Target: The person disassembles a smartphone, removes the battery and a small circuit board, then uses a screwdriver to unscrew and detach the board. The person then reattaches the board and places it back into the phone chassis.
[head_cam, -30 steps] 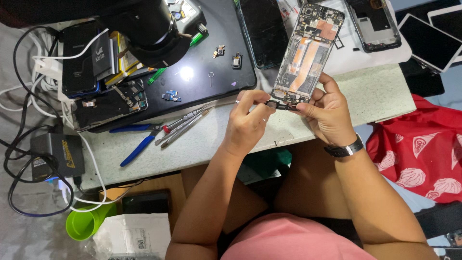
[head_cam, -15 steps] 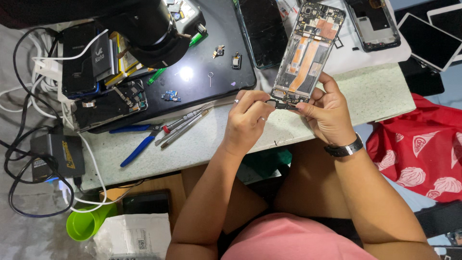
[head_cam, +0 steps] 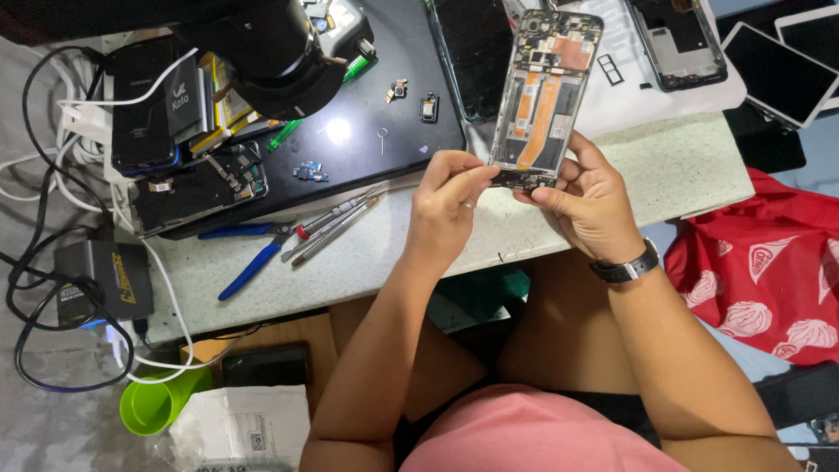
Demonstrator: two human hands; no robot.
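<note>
An opened phone body (head_cam: 544, 96), its back off and orange flex cables showing, is held upright over the table's edge. My right hand (head_cam: 592, 205), with a black watch on the wrist, grips its lower end. My left hand (head_cam: 446, 210) pinches at the bottom left corner of the phone; I cannot tell whether a small tool is between the fingers. Thin screwdrivers (head_cam: 336, 218) and blue-handled pliers (head_cam: 249, 262) lie on the grey table (head_cam: 690, 166) just left of my left hand.
A black mat (head_cam: 367, 149) carries small loose parts. A black microscope head (head_cam: 271, 52) hangs at top left above opened phones and batteries (head_cam: 175, 105). More phones and screens (head_cam: 682, 44) lie at top right. Cables and a charger (head_cam: 100, 280) are left; a red bag (head_cam: 769, 271) is right.
Both hands have kept their hold on the phone. The left fingers have shifted slightly at its bottom edge.
</note>
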